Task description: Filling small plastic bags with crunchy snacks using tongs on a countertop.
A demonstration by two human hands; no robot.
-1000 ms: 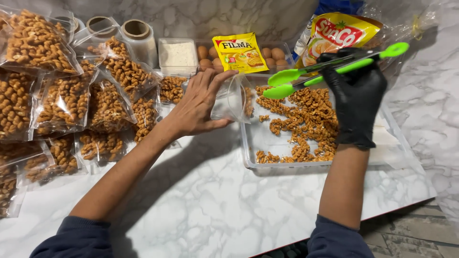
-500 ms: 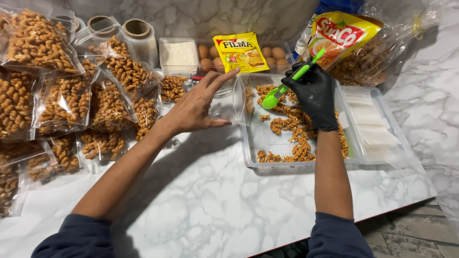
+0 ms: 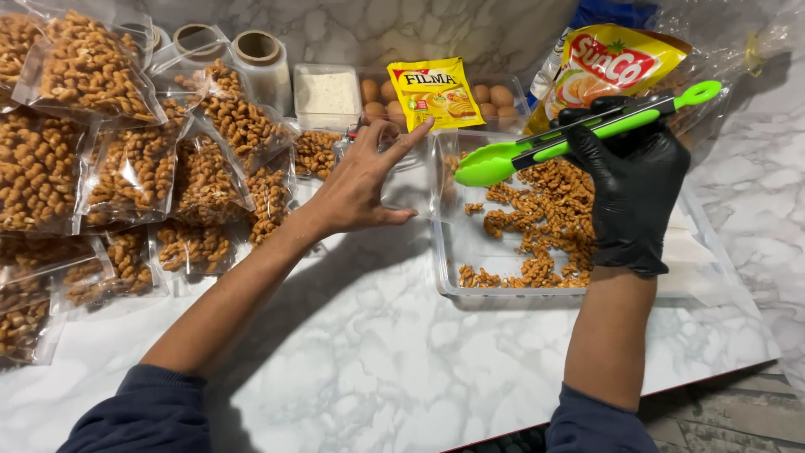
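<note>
Green tongs (image 3: 579, 134) gripped in gloved right hand (image 3: 631, 193) over snack tray (image 3: 453, 268), bare left hand (image 3: 360, 184) pinching clear bag (image 3: 411, 180) open

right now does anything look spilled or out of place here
Nothing stands out. The twisted snacks lie inside the clear tray, none on the marble. The left hand holds an empty clear bag; the gloved right hand holds green tongs above the tray.

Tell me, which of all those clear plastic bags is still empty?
The clear bag in the left hand, held beside the tray. Nothing is inside it, while the bags of brown twisted snacks piled at the left are all full.
</note>
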